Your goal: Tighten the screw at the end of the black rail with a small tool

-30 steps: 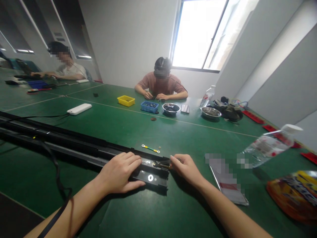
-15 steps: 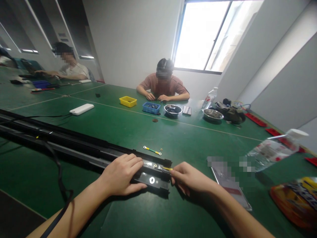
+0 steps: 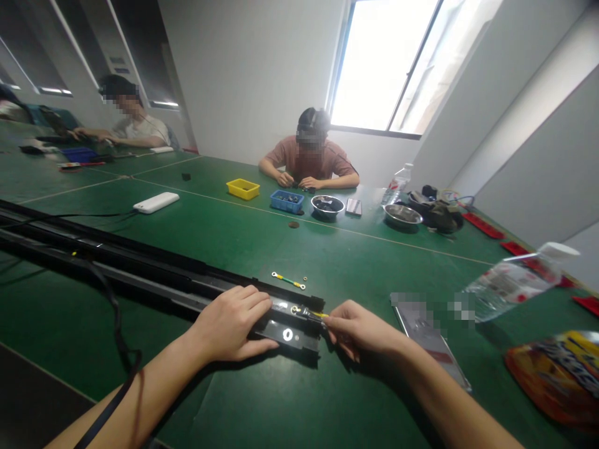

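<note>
A long black rail [image 3: 187,290] with open channels lies across the table. My left hand [image 3: 236,321] grips it near its right end, fingers over the middle and thumb along the near side. At that end, my right hand [image 3: 358,327] pinches a thin yellow-marked wire [image 3: 322,315] between thumb and fingertips; its far part lies in the channel. Beside the wire's inner end is a brass-coloured ring [image 3: 294,309]. A pale ring-shaped spot [image 3: 287,335] shows on the near channel. Behind the rail lie a green-and-yellow wire with ring terminals [image 3: 289,280] and a small nut [image 3: 305,279].
To the right are a phone [image 3: 430,343], a water bottle [image 3: 524,280] and an orange packet [image 3: 555,380]. A black cable [image 3: 115,330] crosses my left arm. Farther back stand yellow [image 3: 243,189] and blue trays [image 3: 286,201] and metal bowls [image 3: 327,207]. Two co-workers sit beyond.
My right hand has shifted slightly, and the wire's angle has changed; a darker part now shows in the channel beside the brass ring. My left hand stays on the rail.
</note>
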### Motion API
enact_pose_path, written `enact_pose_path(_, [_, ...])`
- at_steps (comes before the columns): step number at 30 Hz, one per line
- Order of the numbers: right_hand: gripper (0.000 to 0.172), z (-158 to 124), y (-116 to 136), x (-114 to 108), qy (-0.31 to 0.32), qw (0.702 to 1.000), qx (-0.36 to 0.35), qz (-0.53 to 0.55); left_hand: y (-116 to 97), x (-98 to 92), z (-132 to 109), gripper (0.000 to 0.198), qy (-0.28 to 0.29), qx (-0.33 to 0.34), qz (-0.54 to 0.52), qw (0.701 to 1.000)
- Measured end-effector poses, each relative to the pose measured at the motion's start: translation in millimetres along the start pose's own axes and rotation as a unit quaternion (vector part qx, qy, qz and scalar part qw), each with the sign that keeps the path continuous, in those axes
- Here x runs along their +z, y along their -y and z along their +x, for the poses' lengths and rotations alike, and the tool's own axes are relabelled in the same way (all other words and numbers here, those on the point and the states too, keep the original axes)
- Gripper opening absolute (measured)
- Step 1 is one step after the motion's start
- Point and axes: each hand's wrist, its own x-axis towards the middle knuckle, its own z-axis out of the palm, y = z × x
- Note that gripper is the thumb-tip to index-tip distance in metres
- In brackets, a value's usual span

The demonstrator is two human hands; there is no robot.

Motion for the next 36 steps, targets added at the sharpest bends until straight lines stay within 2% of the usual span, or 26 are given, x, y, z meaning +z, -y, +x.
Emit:
enact_pose_path(5, [0.049, 2.9, -1.4, -0.6, -0.073, 0.997, 0.002, -0.007, 0.7, 0.5, -0.8, 0.055, 0.006, -0.003, -0.003, 1.0])
enact_pose_path(10, [0.042, 8.7, -5.5, -2.1, -0.186, 0.979, -0.075, -0.026, 0.7, 0.6, -1.2, 0.054, 0.005, -0.004, -0.005, 1.0])
enact_pose_path(13, [0.044, 11.2, -8.3, -3.0, -0.222, 0.969, -0.109, -0.02, 0.7, 0.4, -1.4, 0.054, 0.002, -0.005, -0.007, 1.0])
enact_pose_path(18, [0.049, 13.4, -12.5, -1.3, -0.233, 0.962, -0.141, -0.019, 1.6, 2.2, -1.9, 0.056, 0.009, -0.003, -0.005, 1.0])
enact_pose_path(36, [0.046, 16.6, -14.8, 2.9, -0.243, 0.959, -0.14, -0.047, 1.9, 2.0, -1.7, 0.056, 0.02, -0.006, -0.002, 1.0])
